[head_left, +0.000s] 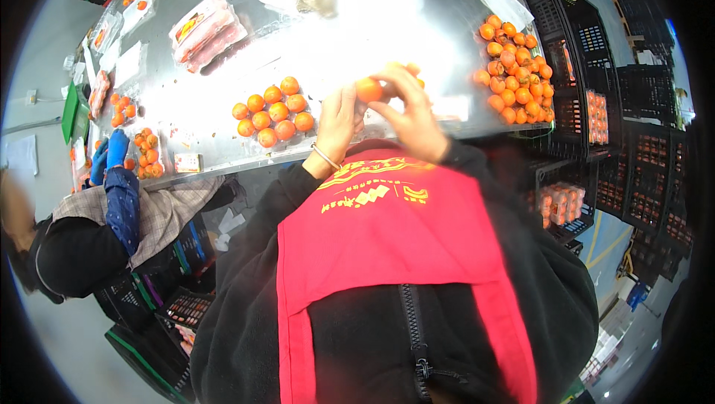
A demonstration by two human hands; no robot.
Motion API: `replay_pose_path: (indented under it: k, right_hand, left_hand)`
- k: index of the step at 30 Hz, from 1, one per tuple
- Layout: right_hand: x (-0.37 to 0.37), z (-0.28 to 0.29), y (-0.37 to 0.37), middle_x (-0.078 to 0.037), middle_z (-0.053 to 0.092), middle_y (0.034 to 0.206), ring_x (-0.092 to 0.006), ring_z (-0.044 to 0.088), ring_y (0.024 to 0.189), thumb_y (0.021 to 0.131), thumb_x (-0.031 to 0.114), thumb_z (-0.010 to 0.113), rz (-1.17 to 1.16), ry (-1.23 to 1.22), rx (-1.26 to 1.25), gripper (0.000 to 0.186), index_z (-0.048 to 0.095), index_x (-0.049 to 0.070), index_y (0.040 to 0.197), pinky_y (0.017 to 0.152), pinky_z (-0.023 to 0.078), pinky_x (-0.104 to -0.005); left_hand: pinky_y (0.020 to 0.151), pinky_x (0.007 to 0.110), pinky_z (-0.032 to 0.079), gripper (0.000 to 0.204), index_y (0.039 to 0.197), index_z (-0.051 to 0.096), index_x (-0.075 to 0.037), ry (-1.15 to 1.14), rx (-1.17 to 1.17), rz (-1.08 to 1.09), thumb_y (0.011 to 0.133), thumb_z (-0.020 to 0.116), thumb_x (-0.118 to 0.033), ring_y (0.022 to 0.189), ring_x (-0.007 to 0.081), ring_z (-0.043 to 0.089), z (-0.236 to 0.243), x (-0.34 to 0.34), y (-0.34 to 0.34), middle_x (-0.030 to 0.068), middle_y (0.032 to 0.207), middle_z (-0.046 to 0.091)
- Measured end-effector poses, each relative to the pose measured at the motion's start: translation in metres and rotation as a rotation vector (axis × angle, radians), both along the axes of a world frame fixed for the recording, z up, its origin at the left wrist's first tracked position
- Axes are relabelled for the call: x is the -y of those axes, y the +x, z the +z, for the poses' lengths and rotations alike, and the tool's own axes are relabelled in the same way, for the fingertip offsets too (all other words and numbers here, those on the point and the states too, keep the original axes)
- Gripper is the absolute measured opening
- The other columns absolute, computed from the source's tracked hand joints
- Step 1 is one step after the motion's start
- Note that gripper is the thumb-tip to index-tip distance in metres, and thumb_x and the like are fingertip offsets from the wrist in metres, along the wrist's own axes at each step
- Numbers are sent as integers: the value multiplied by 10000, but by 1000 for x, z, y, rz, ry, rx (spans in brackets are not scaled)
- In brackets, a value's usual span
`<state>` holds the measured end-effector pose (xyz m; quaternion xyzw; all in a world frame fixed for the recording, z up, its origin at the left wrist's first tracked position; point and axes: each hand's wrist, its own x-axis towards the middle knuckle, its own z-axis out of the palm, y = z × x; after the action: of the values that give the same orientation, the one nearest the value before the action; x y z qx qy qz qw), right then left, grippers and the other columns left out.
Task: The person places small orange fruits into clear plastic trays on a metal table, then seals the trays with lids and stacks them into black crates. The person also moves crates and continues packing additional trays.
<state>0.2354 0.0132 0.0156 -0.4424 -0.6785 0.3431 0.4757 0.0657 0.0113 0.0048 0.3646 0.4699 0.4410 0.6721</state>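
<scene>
Both your left hand [339, 122] and right hand [412, 115] pinch one small round orange fruit [369, 90] at twelve o'clock over the shiny steel table [223, 91], lifted close, seemingly for inspection.

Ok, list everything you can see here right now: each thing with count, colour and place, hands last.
metal table: one, silver, across the top.
loose fruit group: about ten, orange, table centre-left.
fruit heap: many, orange, table's right end.
wrapped fruit trays: several, clear film, table's upper left.
crates: several, black, stacked at right.
co-worker's gloved hands: two, blue, far left by small fruit piles.
apron: one, red, on the person's chest.
held fruit: one, orange, between both hands.
left hand: touching the held fruit, bracelet at wrist.
right hand: fingers on the held fruit.
</scene>
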Motion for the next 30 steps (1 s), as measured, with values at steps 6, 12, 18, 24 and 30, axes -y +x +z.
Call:
replay_pose_path:
  k: [6,12,18,24,30]
  right_hand:
    - [3,-3,-2,-87,667,1048,-111,633,767,953,118,728,42,-440,-266,393,610,-8,1306,694,515,-254]
    - [4,1,0,-38,664,1052,-81,589,752,1029,241,662,239,-646,-477,381,596,-4,1314,670,484,-230]
    - [6,6,0,-28,646,1081,-80,589,830,1048,270,635,260,-747,-510,323,595,18,1247,723,476,-229]
    - [12,1,-8,-69,644,1089,-140,604,865,979,157,703,119,-404,-361,362,567,31,1290,756,495,-284]
    - [14,2,-2,-101,627,1139,-169,629,865,881,60,746,136,-220,-26,454,577,34,1302,765,517,-308]
  left_hand:
    - [494,222,421,249,1110,598,5,210,-229,87,1105,506,-226,585,56,507,-3,1,2,21,780,577]
    - [535,247,475,158,1112,595,-3,574,-660,111,1073,564,-152,644,82,595,1,6,-3,32,809,643]
    - [638,297,527,165,1152,572,-5,581,-547,91,1067,559,-147,741,149,646,0,13,0,87,921,658]
    - [622,278,519,339,1218,542,-11,131,19,152,1120,450,-323,710,108,572,0,10,-8,50,893,590]
    - [449,212,371,283,1101,525,-49,17,-61,43,1096,525,-332,524,50,443,8,15,-6,2,715,531]
